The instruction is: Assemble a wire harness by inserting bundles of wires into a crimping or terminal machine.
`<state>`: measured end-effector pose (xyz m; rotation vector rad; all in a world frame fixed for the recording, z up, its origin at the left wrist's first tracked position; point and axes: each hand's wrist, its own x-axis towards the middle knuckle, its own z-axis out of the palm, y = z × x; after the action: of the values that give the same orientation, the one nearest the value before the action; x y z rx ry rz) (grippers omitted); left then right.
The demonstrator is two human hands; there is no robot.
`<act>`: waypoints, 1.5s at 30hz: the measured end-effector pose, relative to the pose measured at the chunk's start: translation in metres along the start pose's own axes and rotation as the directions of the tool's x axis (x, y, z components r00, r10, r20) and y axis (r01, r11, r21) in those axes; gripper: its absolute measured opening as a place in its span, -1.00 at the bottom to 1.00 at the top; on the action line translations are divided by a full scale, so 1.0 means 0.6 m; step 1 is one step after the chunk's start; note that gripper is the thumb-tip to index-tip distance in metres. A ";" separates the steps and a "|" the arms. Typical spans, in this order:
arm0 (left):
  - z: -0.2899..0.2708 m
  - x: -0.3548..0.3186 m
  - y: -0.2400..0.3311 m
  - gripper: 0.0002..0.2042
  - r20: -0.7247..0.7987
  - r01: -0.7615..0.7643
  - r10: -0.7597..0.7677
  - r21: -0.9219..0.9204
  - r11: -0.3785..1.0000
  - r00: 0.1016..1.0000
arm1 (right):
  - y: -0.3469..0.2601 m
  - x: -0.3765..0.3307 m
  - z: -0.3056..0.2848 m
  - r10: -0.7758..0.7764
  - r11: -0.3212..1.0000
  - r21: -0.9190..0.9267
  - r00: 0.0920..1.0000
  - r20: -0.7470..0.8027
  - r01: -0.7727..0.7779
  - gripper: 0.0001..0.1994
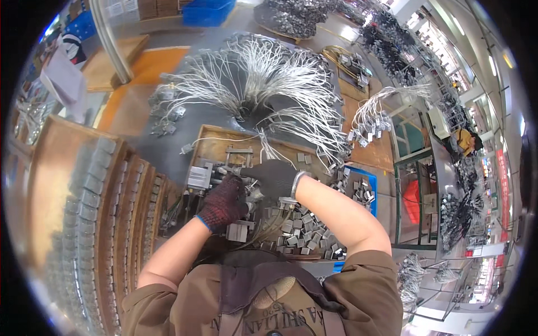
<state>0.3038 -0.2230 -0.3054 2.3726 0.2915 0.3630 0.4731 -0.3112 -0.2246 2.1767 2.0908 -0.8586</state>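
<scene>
Pointing toward the curled right hand (273,178), white cables (268,148), long axis near-to-far; left hand (225,201) curled, both grips unclear.

A brown short-sleeved cloth shirt (188,297) bears dark chest lettering (288,320) and a darker cloth panel (246,283). The left hand (225,201) wears a red-and-black knit glove, blue-hemmed (204,222); the right hand (273,178), a dark grey fabric glove.

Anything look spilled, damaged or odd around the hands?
The left hand wears a dark red glove, the right hand a grey one: mismatched. Metal blocks below the right hand lie jumbled, though that may be normal. I see no clear damage.
</scene>
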 end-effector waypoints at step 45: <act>-0.005 -0.014 -0.013 -0.58 0.075 0.361 -0.372 0.127 0.924 0.925 | -0.036 0.042 0.094 0.085 0.976 -0.205 0.995 0.042 -0.075 -0.83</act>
<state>0.2942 -0.2181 -0.3100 2.3681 0.7137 0.0536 0.4307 -0.3064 -0.2743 2.0955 1.9560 -0.6543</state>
